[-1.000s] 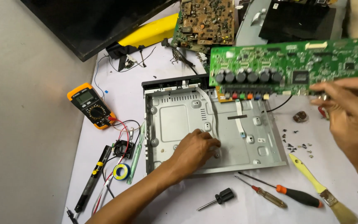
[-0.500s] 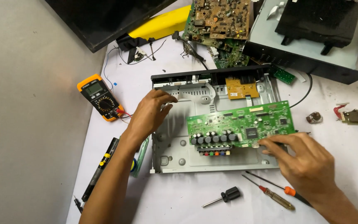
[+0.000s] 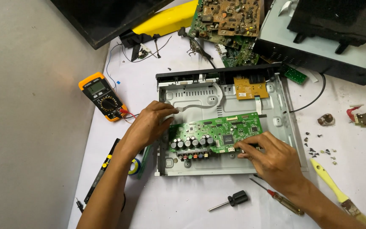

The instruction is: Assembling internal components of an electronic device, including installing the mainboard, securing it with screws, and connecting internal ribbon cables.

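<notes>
Both hands are on a green circuit board (image 3: 214, 138) that lies inside an open grey metal chassis (image 3: 291, 127) in the middle of the white bench (image 3: 183, 208), sitting toward the chassis's front-left part with its row of dark cylindrical capacitors (image 3: 190, 142) and coloured connectors along the near edge. The left hand (image 3: 149, 125) rests on the chassis's left wall and the board's left end, fingers (image 3: 168, 111) spread apart and laid flat rather than pinching, apparently steadying that side. The right hand (image 3: 276, 161) covers the board's near right corner, its fingers curled together onto the board edge; whether they clamp the edge or only press on it I cannot tell. With 1 hand at each end the board sits level, clear of the small tan board (image 3: 250, 87) fixed at the back of the chassis. To the left lies an orange multimeter (image 3: 102, 96) with its leads trailing toward the chassis. Nearer the camera, within easy reach, are a short black-handled screwdriver (image 3: 234, 199), a slim screwdriver with a red and amber handle (image 3: 282, 201) partly under the right wrist, and a yellow-handled brush (image 3: 333, 186). Loose screws (image 3: 318, 148) are gathered just right of the chassis, and more bare boards (image 3: 229, 17) are stacked at the back.
</notes>
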